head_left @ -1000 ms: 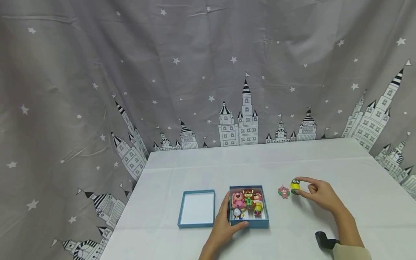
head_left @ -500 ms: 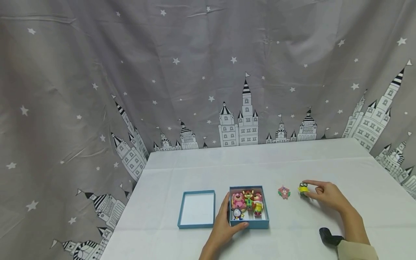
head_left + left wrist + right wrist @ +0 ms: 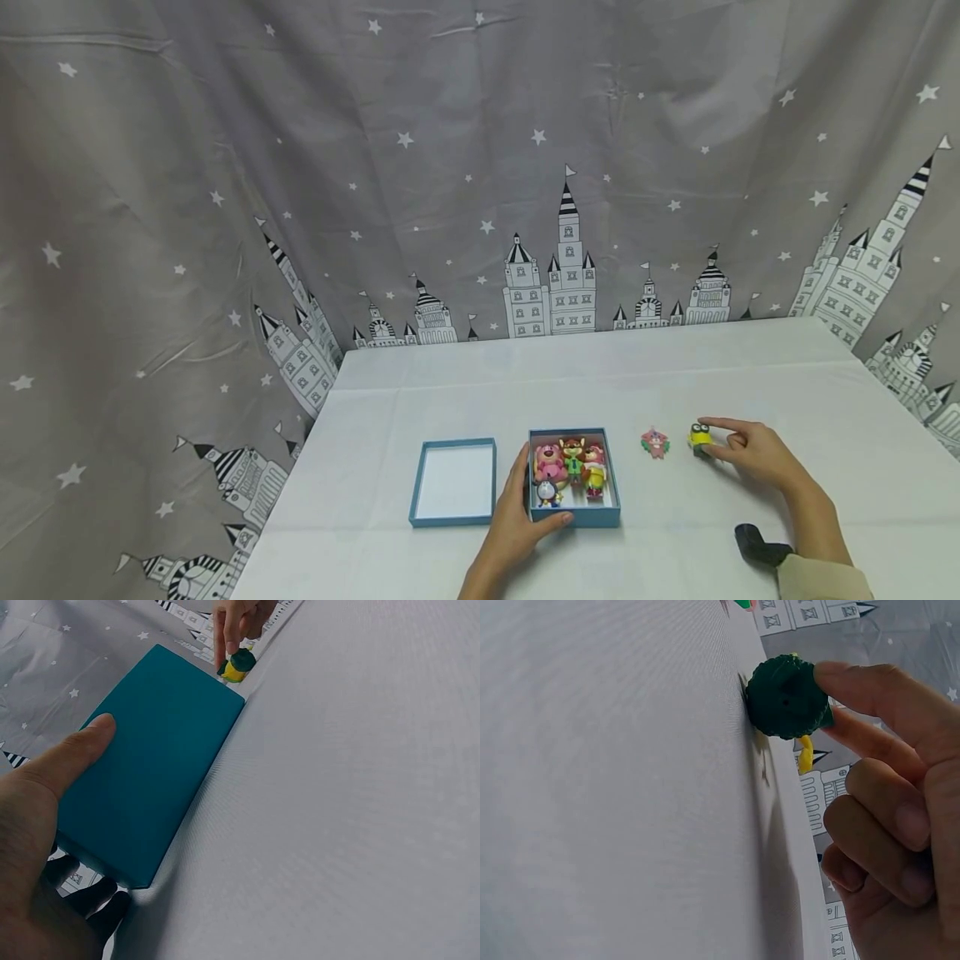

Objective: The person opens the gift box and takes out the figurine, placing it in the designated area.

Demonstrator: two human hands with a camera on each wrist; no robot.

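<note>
An open blue box [image 3: 609, 467] holds several small cartoon figures [image 3: 572, 467]. My left hand [image 3: 525, 500] grips its near left corner, thumb [image 3: 75, 750] along the front wall [image 3: 150, 780] and fingers down the left side. To the right, a small yellow figure [image 3: 700, 437] with a dark green base [image 3: 787, 697] stands on the white table [image 3: 675, 367]. My right hand [image 3: 720, 442] pinches it, the index finger [image 3: 229, 630] over its top. A pink toy [image 3: 656, 442] lies between the box and the yellow figure.
The box's empty lid [image 3: 454, 482], blue rim and white inside, lies just left of the box. A grey curtain [image 3: 450, 167] printed with stars and castles hangs behind the table and down its left side. A black wrist strap [image 3: 757, 546] sits at my right wrist.
My right hand has carried the yellow figure a little to the right and down onto the table, still pinching it. The left hand and the box have stayed put.
</note>
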